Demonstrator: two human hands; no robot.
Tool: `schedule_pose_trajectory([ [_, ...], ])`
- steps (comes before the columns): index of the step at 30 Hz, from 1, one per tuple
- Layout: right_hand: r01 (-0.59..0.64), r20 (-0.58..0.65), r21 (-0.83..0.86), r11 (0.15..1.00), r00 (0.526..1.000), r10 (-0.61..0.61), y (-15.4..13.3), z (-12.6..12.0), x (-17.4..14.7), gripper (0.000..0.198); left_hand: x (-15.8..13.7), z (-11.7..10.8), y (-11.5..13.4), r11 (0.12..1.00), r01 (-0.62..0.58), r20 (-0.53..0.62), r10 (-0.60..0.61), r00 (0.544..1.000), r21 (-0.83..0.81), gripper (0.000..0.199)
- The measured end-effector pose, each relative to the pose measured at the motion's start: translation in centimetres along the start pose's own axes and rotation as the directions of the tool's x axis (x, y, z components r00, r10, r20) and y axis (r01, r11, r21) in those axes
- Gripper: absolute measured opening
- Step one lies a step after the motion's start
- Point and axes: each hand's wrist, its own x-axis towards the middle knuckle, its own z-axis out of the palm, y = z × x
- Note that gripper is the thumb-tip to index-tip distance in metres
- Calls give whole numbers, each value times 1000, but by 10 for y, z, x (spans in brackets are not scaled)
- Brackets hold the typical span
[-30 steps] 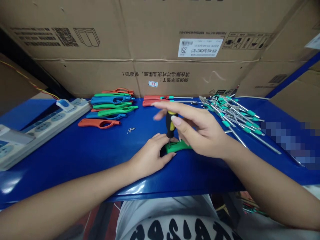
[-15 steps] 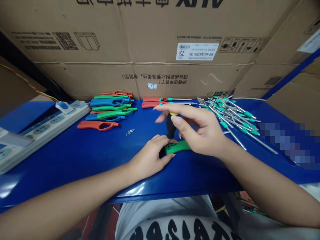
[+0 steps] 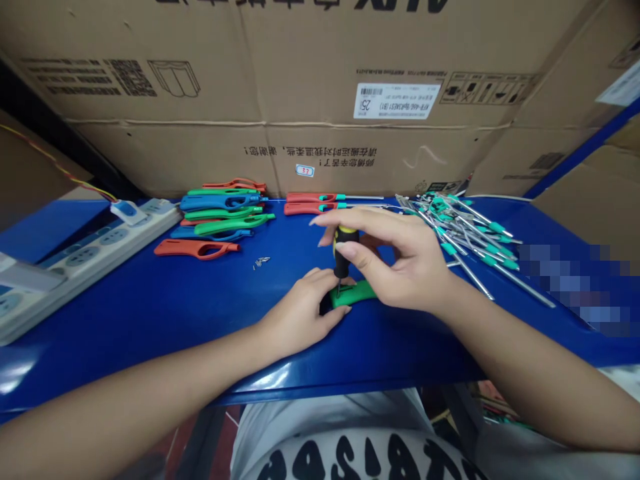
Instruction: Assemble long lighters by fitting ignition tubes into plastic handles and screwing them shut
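Note:
A green lighter casing [image 3: 359, 292] lies on the blue table in front of me. My left hand [image 3: 306, 310] grips its left end between thumb and fingers. My right hand [image 3: 400, 257] pinches the handle of a black and yellow screwdriver [image 3: 342, 261] between thumb and fingers. The screwdriver stands nearly upright, its tip against the casing's left end. My right hand covers the casing's right part, and the screw under the tip, if any, is too small to make out. To the left of my hands lies a little heap of small screws [image 3: 261, 263].
Red, green and blue lighter casings [image 3: 227, 229] lie stacked at back left, beside a white power strip [image 3: 90, 263]. Two red lighters with metal rods [image 3: 310, 208] lie at the back middle. A pile of metal rods with teal parts [image 3: 465, 230] is at right. A cardboard box [image 3: 200, 153] stands behind.
The screwdriver handle has turned in my right hand, with more yellow showing now, and my right fingers have shifted slightly. My left hand and the green casing stay in place.

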Motion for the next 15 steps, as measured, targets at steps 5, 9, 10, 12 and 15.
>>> schedule_pose_trajectory([
  [5, 64, -85, -374, 925, 991, -103, 6, -4, 0, 28, 0, 0, 0, 1000, -6, 2, 6, 1000, 2, 25],
  [9, 6, -20, -224, 975, 1000, -10, 1, -3, -1, 32, 0, 0, 0, 1000, -17, 9, 17, 1000, -1, 22],
  [10, -46, 25, -93, 995, 999, 48, 0, -3, 0, 34, 0, 0, 1, 1000, -20, 10, 20, 1000, -2, 22],
  [12, -167, 145, 160, 973, 979, 144, -2, -3, 1, 38, 1, 0, 1, 1000, -16, 14, 16, 1000, 4, 21],
  [15, -221, 175, 244, 944, 968, 181, -2, -2, 2, 28, 0, 0, 0, 1000, -3, 13, 2, 1000, 24, 21],
])
